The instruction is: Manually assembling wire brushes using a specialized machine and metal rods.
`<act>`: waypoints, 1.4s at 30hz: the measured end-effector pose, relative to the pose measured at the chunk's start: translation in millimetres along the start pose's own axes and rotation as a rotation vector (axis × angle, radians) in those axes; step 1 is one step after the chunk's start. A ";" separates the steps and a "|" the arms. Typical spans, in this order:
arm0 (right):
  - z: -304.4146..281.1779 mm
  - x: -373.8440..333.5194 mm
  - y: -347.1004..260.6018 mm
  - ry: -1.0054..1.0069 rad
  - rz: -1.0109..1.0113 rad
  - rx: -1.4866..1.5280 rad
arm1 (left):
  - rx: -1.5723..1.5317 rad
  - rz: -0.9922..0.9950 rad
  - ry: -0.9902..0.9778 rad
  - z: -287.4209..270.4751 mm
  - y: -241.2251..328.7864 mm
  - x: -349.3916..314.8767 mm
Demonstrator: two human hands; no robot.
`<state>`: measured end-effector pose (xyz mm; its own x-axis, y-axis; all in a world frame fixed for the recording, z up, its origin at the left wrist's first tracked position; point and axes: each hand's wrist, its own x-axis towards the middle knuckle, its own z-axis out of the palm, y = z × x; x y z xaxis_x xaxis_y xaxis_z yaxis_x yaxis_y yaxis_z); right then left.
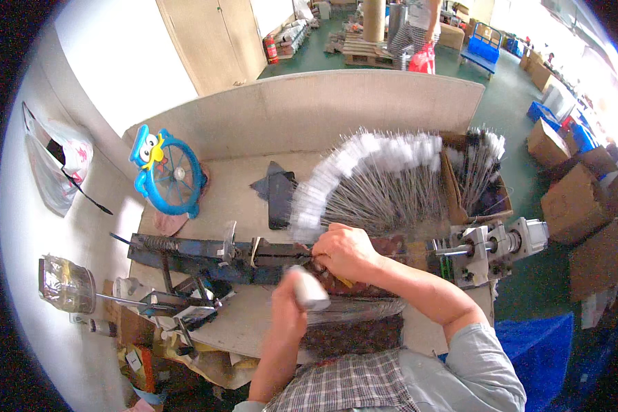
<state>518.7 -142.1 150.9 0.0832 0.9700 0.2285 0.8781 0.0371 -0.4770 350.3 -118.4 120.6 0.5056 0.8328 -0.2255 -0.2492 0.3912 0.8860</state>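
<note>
My left hand (290, 306) is smeared by motion in front of the bench's middle, closed round a pale, stubby cylinder (310, 291). My right hand (347, 253) lies just to its right, over the middle of a long dark metal bench machine (261, 255). Its fingers are pressed together at the machine, and what they pinch is hidden. Beyond the right hand, a large fanned heap of thin wire-stemmed brushes (391, 180) with white tufted ends covers the table. A reddish-brown cloth-like piece (390, 248) lies under my right wrist.
A cardboard box (454, 199) with more brushes stands right of the heap. A motor-like metal unit (491, 246) sits at the right end, a rod-and-bracket mechanism (168, 302) at the left. Behind are a blue fan (172, 173), a dark phone-like slab (280, 200) and a low partition (309, 110).
</note>
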 end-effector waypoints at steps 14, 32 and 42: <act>-19.8 -67.8 12.5 0.141 -0.174 0.111 | 0.158 -0.091 -0.070 9.3 -43.1 7.7; 17.0 -77.3 33.2 -0.120 0.027 0.143 | -0.081 -0.128 0.459 -159.9 -10.9 -8.9; 19.6 -82.8 30.5 -0.196 -0.026 0.140 | -0.380 -0.101 0.553 -189.9 -10.6 0.4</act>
<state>529.3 -216.5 100.8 -0.0442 0.9958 0.0796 0.8038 0.0828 -0.5891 196.3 -47.8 34.3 0.0701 0.8234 -0.5631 -0.5475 0.5036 0.6683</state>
